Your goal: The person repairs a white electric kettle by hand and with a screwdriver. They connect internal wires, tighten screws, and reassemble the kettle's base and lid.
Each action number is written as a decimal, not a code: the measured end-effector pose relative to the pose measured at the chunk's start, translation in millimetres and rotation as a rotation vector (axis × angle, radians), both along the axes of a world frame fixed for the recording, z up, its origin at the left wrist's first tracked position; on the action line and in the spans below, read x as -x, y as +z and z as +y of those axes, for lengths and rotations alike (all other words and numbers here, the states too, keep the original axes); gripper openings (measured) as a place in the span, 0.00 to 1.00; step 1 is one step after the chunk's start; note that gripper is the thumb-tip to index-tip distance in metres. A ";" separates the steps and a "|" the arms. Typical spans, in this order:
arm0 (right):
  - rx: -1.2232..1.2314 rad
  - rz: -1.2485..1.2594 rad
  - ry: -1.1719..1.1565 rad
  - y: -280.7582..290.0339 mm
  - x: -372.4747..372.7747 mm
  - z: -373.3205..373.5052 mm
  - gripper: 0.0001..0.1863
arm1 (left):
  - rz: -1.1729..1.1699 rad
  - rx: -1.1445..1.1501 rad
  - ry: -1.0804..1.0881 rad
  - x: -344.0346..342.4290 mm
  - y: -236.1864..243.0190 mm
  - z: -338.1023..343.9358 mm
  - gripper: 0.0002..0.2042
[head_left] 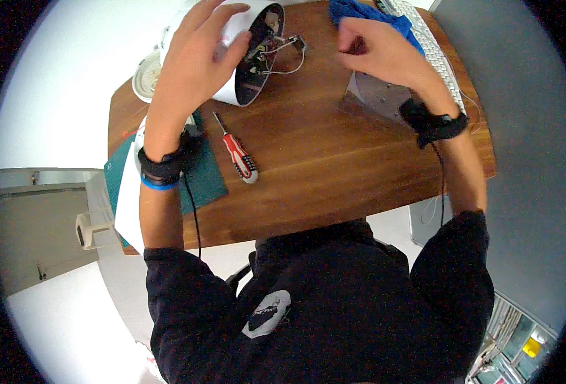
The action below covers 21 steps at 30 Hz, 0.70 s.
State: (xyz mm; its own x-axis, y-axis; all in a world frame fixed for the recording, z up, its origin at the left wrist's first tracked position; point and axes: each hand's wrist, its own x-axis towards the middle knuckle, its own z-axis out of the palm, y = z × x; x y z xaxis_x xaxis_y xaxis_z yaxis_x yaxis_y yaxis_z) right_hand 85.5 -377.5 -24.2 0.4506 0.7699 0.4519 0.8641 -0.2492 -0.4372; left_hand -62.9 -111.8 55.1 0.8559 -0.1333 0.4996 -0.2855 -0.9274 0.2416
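A white rounded casing point(239, 16) lies on its side at the far left of the table, its open end turned right. Inside show circuit parts, and a loop of thin white wire point(303, 61) sticks out. Over the casing rests my left hand point(196, 57), fingers spread and thumb near the open rim. My right hand point(382, 51) is curled, fingertips pressed together; whatever they may hold is hidden. Beneath that hand lies a clear plastic sheet or bag point(376, 96) with tiny dark specks. A red and white screwdriver point(238, 153) lies nearer me, its shaft pointing away.
A green cutting mat point(209, 176) and white paper point(127, 198) cover the near left corner. A round white part point(145, 77) sits beside the casing. At the far right are a blue cloth point(360, 9) and a white keyboard point(433, 51). A grey panel point(520, 128) borders the right side.
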 end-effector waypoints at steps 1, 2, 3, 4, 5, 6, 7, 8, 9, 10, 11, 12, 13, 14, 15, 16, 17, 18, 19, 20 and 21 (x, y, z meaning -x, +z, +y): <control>-0.055 0.065 -0.050 -4.0 1.5 17.4 0.11 | -0.002 -0.048 -0.020 -10.5 2.6 3.5 0.21; -0.108 0.131 -0.107 -10.3 -2.6 33.7 0.11 | -0.007 -0.093 -0.048 -24.0 4.1 6.0 0.22; -0.163 0.201 -0.154 -17.9 -8.6 48.4 0.12 | -0.086 -0.177 -0.083 -33.3 0.4 8.5 0.23; -0.214 0.111 -0.184 -26.3 -17.5 63.2 0.12 | -0.165 -0.261 -0.108 -36.4 -2.2 12.3 0.23; -0.267 0.019 -0.213 -35.8 -29.0 78.5 0.13 | -0.267 -0.369 -0.130 -35.9 -4.2 15.6 0.20; -0.318 -0.069 -0.239 -46.3 -36.1 94.2 0.14 | -0.232 -0.367 -0.111 -38.4 -14.1 27.5 0.20; -0.285 0.004 -0.270 -56.0 -38.7 110.1 0.16 | -0.201 -0.365 -0.094 -43.9 -27.5 47.3 0.19; -0.314 -0.031 -0.292 -70.7 -42.9 120.4 0.16 | -0.169 -0.354 -0.086 -49.8 -34.2 56.7 0.19; -0.344 -0.071 -0.333 -81.6 -46.5 121.9 0.16 | -0.143 -0.358 -0.127 -50.2 -25.4 48.6 0.22; -0.373 -0.109 -0.372 -91.0 -52.0 123.4 0.17 | -0.116 -0.325 -0.135 -51.4 -22.1 43.1 0.22; -0.359 -0.038 -0.411 -92.2 -47.4 129.5 0.19 | -0.083 -0.293 -0.129 -48.2 -20.4 41.3 0.22; -0.338 0.030 -0.434 -91.6 -45.7 134.2 0.18 | -0.049 -0.261 -0.121 -46.8 -19.0 40.6 0.22; -0.317 0.099 -0.456 -90.9 -44.6 138.5 0.16 | -0.046 -0.279 -0.115 -46.8 -18.6 41.7 0.23; -0.293 0.165 -0.471 -89.9 -42.6 143.3 0.15 | -0.046 -0.294 -0.101 -44.7 -20.2 44.3 0.23; -0.299 0.193 -0.494 -89.1 -40.4 148.1 0.16 | -0.046 -0.308 -0.087 -43.1 -21.5 47.3 0.23; -0.304 0.220 -0.517 -88.3 -38.4 152.7 0.17 | -0.077 -0.342 -0.100 -41.9 -22.6 50.0 0.23; -0.306 0.245 -0.538 -86.4 -38.2 156.2 0.18 | -0.109 -0.372 -0.110 -40.7 -22.9 52.8 0.23; -0.279 0.256 -0.554 -94.1 -47.3 157.0 0.20 | -0.147 -0.399 -0.130 -42.4 -21.8 52.7 0.23; -0.253 0.267 -0.572 -104.0 -58.1 158.8 0.22 | -0.114 -0.386 -0.152 -45.4 -19.2 52.8 0.23; -0.224 0.281 -0.578 -105.8 -60.5 161.1 0.24 | -0.077 -0.372 -0.164 -46.8 -18.1 56.0 0.23; -0.217 0.306 -0.561 -107.7 -63.1 160.9 0.24 | -0.041 -0.358 -0.177 -48.9 -16.4 58.9 0.23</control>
